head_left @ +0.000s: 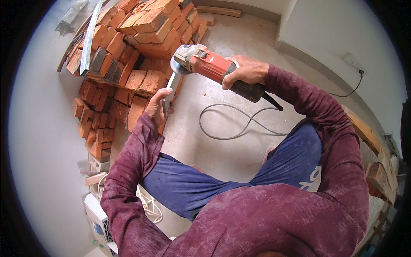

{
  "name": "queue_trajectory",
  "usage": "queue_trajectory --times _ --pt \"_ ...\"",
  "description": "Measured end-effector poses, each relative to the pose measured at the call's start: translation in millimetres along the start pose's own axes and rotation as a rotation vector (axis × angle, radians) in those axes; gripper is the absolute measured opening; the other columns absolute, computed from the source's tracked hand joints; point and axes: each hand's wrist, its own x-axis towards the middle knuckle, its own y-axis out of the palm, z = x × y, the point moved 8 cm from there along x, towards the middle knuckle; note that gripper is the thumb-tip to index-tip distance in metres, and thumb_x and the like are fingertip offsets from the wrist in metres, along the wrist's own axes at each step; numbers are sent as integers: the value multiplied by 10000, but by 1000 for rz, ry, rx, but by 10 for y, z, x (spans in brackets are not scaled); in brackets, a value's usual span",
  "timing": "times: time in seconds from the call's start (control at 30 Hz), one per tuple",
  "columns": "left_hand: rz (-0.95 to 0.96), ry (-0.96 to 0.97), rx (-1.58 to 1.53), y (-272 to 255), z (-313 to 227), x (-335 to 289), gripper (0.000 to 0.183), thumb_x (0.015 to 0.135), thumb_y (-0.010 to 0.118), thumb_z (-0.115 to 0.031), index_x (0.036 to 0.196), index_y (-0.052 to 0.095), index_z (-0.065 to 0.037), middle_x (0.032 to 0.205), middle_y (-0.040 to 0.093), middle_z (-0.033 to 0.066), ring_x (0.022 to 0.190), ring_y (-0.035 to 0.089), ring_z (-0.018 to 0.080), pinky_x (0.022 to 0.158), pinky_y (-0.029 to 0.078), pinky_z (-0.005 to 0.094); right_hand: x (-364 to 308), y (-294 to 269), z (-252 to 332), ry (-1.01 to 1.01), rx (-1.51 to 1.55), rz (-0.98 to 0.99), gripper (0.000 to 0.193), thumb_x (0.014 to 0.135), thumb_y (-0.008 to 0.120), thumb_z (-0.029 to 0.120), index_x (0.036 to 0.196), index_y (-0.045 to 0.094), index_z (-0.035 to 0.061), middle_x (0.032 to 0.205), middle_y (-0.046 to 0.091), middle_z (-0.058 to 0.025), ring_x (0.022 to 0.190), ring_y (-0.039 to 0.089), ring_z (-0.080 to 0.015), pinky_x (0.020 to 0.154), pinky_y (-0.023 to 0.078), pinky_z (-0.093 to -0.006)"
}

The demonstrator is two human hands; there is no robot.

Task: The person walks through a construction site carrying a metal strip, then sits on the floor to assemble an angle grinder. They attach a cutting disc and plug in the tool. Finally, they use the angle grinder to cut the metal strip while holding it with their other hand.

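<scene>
My right hand [249, 70] is wrapped round the dark rear grip of a red angle grinder [210, 64], whose grey metal head points to the left. On that head sits a round disc [176, 67]. My left hand [156, 102] is closed on a thin, pale, flat strip [171, 81], thumb along its upper part; its material is unclear. The strip's upper end is at the disc's lower edge, and I cannot tell whether they touch. Part of the strip is hidden by my fingers.
Stacked orange bricks [150, 33] rise at the far left, a long metal bar [90, 40] leaning on them. A grey cord [222, 138] loops across the floor [205, 156]. A plugged-in black cable [358, 83] hangs from the right wall. Wooden boards [364, 130] lie at the right.
</scene>
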Motion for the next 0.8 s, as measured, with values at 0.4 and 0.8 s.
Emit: queue_trajectory --times 0.4,0.8 --pt "23 -4 56 50 -14 3 460 696 722 -420 1008 527 -143 882 538 -6 754 543 123 606 389 293 79 -5 -104 5 -2 -19 448 593 756 286 911 605 9 790 609 -83 660 575 -179 591 460 -295" --pt "51 -22 122 14 -3 32 497 699 730 -390 1069 502 -149 932 536 4 790 564 132 643 421 305 68 8 -80 30 8 57 455 609 743 255 959 573 18 809 597 -78 668 574 -160 608 487 -297"
